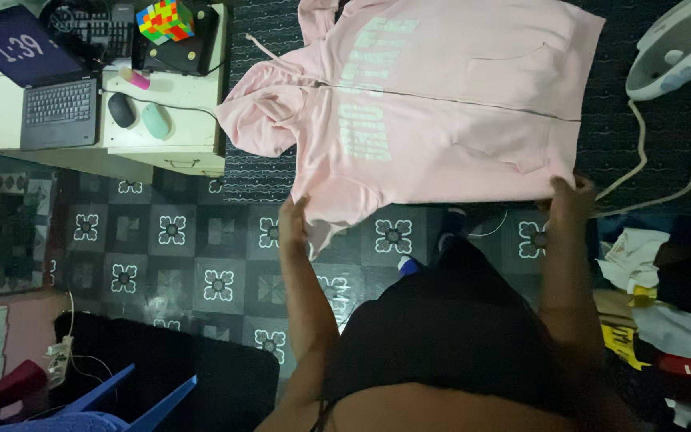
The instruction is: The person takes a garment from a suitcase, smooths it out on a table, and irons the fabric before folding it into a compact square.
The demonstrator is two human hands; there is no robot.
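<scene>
Hands (433, 212) on flat pink hoodie (433, 104)

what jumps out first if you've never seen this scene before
The pink zip hoodie spread flat on a dark patterned surface fills the upper middle, with the left hand and right hand gripping its near edge. At upper left, a colourful puzzle cube sits near an open laptop on a white desk. An iron rests at upper right.
</scene>
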